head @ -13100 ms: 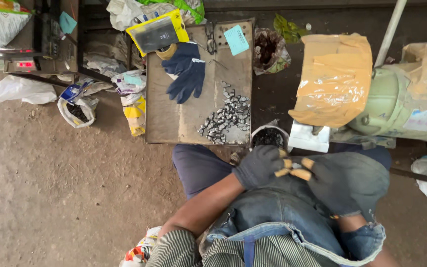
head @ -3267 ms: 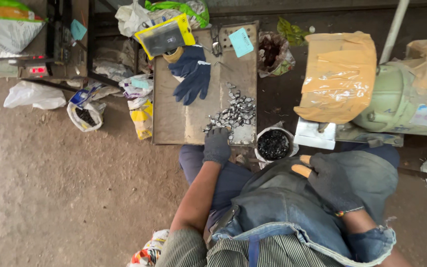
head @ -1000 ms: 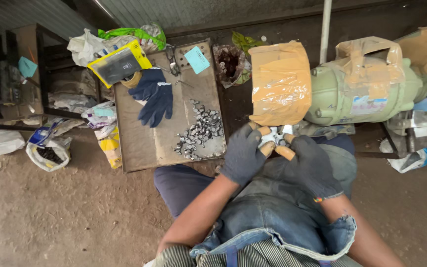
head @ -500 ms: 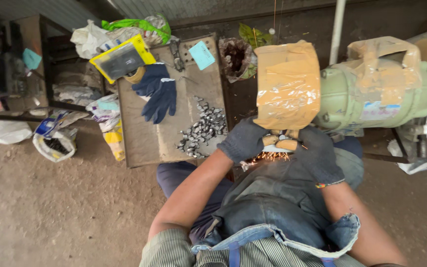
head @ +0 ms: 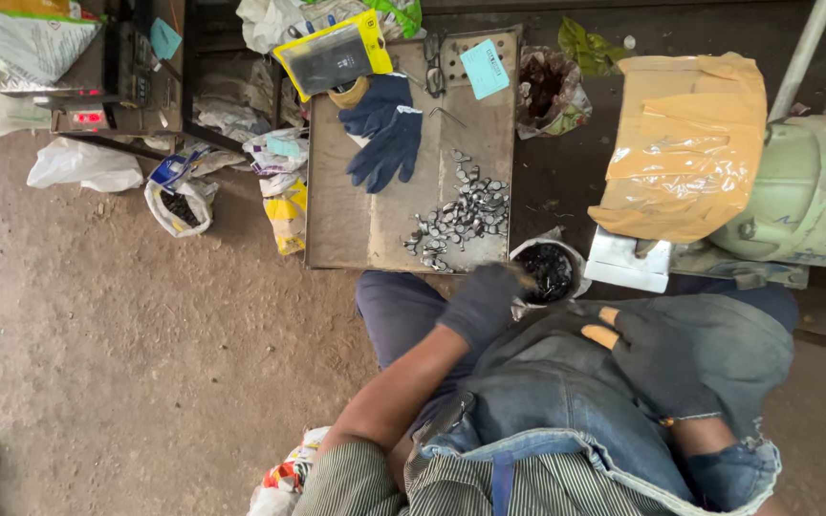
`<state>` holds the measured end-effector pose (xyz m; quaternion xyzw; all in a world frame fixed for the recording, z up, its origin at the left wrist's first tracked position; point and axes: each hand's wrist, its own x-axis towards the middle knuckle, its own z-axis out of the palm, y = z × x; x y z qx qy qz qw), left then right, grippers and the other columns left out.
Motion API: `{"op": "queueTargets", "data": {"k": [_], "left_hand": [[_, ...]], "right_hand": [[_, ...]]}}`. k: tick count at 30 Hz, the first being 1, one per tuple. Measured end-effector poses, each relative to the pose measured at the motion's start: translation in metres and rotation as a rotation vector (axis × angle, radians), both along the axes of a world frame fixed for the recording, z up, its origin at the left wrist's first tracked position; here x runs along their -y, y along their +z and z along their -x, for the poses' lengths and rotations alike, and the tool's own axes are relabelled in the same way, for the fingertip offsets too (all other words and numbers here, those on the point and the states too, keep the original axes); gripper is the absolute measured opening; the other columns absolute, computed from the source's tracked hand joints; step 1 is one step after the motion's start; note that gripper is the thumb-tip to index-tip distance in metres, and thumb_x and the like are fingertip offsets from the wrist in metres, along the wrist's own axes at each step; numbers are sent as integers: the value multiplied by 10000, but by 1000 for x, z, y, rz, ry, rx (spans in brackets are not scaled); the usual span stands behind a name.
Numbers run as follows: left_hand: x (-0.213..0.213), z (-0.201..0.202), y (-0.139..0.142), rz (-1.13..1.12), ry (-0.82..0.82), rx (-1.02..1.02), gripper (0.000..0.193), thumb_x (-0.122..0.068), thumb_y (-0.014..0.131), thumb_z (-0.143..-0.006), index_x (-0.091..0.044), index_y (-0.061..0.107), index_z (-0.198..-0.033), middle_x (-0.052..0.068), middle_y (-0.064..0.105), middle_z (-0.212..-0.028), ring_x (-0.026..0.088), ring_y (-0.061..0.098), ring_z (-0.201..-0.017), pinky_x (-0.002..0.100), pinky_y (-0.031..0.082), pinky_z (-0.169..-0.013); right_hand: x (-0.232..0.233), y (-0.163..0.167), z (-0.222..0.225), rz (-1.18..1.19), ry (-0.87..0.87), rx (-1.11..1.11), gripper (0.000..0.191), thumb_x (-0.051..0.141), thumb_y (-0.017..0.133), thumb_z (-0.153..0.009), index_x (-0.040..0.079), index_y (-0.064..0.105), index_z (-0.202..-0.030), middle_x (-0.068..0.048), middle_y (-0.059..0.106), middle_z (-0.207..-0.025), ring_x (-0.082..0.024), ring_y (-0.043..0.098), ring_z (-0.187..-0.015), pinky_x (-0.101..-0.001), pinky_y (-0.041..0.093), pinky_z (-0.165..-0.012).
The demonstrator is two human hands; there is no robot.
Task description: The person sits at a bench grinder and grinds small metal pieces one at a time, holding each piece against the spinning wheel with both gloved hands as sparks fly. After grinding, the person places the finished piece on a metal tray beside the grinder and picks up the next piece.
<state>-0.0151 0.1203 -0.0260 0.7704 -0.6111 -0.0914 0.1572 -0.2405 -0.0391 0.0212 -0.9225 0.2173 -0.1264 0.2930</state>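
Note:
My left hand (head: 482,302), in a dark glove, is blurred and curled just left of a small round pot (head: 549,270) full of dark pieces; whether it holds anything is hidden. Resting on my denim apron, my right hand (head: 660,352) wears a dark glove with two orange fingertips pointing left, and nothing shows between them. A bench grinder (head: 815,196) with a tape-wrapped tan guard (head: 690,143) stands ahead on the right. A pile of small shiny metal parts (head: 461,218) lies on a flat metal tray (head: 346,225).
A pair of blue gloves (head: 384,129), a yellow-edged packet (head: 335,55) and a light blue card (head: 485,67) lie on the tray. Plastic bags (head: 179,196) and clutter sit left of it. A dirt floor (head: 126,363) spreads to the left.
Both hands have left the grinder's guard. My left hand has swung down and left to the pot of dark pieces. My right hand has dropped onto my lap.

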Motion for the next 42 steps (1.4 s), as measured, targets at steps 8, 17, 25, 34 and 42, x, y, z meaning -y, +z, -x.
{"op": "queueTargets", "data": {"k": [8,17,25,34,42], "left_hand": [[-18,-61,5,-146,193,-218,216,-124,636,-899,-128,724,-1095,125,732,-1055,321,704,-986,428,552,-878],[52,53,78,297,117,-1498,281,-175,647,-1018,-44,645,-1267,128,705,-1182,229,650,-1105,363,525,-1010],[118,-2,70,345,-133,-388,324,-293,778,-850,-70,745,-1083,178,719,-1100,400,649,-1063,508,492,-1008],[120,-13,53,289,-216,-417,220,-268,760,-879,-96,766,-1015,162,720,-1078,396,671,-1053,493,544,-924],[84,16,60,300,-238,-176,243,-326,722,-850,-193,735,-1053,104,693,-1105,329,653,-1061,473,495,-927]], "right_hand": [[-2,35,-15,-223,-139,-81,360,314,796,-821,46,764,-1058,-122,745,-937,-307,701,-877,-384,541,-785],[7,82,-13,-245,-195,123,359,271,774,-823,59,753,-1112,-111,705,-941,-312,675,-875,-405,515,-782],[47,48,-35,34,-244,115,313,265,812,-825,69,753,-1062,-139,658,-902,-336,656,-841,-432,499,-716],[59,36,-38,-45,-188,182,312,255,825,-798,69,768,-1042,-131,710,-956,-324,682,-894,-418,520,-755],[38,30,-9,54,-165,122,338,325,838,-787,69,754,-990,-143,690,-908,-333,667,-852,-426,509,-758]]}}
